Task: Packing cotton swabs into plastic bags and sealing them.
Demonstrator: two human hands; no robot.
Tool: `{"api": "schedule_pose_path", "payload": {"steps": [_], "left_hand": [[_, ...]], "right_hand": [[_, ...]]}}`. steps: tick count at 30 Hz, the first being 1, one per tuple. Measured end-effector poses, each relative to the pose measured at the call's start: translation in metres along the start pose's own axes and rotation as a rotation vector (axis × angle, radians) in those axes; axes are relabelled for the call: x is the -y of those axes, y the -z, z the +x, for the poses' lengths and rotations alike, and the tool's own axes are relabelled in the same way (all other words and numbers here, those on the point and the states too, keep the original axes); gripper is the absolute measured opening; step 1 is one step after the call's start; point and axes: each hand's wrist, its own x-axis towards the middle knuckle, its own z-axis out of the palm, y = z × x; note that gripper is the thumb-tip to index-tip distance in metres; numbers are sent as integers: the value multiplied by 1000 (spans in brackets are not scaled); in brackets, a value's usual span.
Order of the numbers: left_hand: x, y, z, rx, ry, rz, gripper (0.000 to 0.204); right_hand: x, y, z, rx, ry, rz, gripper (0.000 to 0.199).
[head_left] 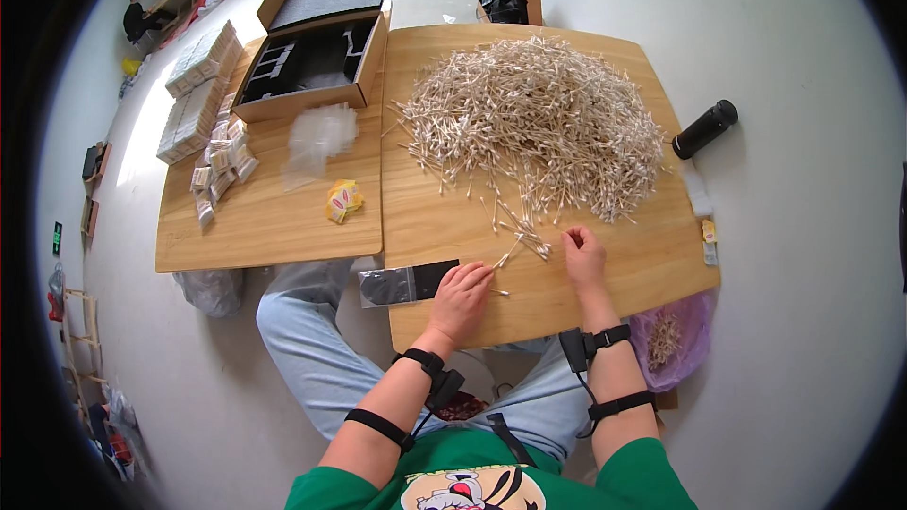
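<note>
A large heap of white-tipped cotton swabs [539, 113] covers the far part of the right table, with several loose swabs [521, 234] spilling toward me. My left hand [458, 302] rests low at the near edge, fingers closed together; swab ends stick out beside its fingertips. Just left of it, partly under the hand, lie a black flat pad [433, 278] and a clear plastic bag [387, 287]. My right hand [584, 260] is closed in a pinch by the loose swabs; a thin stick end seems to show at its fingertips, though small.
On the left table are stacked small white packs [194, 118], an open cardboard box [312, 66] with black lining, clear bags [321, 140] and yellow cards [343, 199]. A black bottle [705, 129] is beyond the right edge. A purple bag [673, 340] hangs below. Another person [142, 19] sits far left.
</note>
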Motion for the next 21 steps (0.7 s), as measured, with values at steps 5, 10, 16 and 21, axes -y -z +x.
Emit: {"api": "schedule_pose_path", "payload": {"steps": [5, 10, 16, 21], "left_hand": [[0, 6, 1, 52, -63, -48, 31], [-2, 9, 3, 65, -56, -91, 29], [-4, 5, -1, 30, 75, -99, 30], [-16, 15, 11, 51, 45, -39, 29]], "right_hand": [[13, -2, -3, -100, 496, -464, 14], [34, -25, -12, 155, 486, -512, 13], [26, -27, -16, 121, 212, -123, 11], [6, 9, 3, -203, 502, -473, 14]]}}
